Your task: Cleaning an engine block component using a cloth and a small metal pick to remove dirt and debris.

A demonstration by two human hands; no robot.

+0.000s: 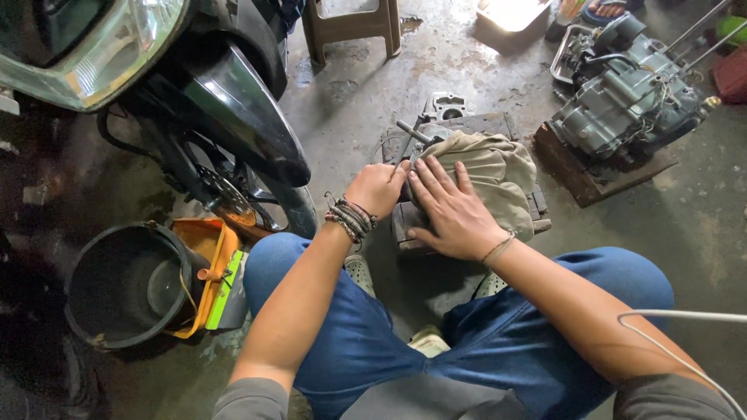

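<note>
Both hands (424, 204) on khaki cloth (490, 175)

1. The single head view looks steeply down from above the seated person's knees onto a wooden block (467, 214) on the concrete floor.
2. It faces forward, away from the body; the block sits near centre frame, close by.
3. Left of the block a motorcycle front wheel (233, 117) fills the corner; far right of it an engine (626, 97) stands.
</note>
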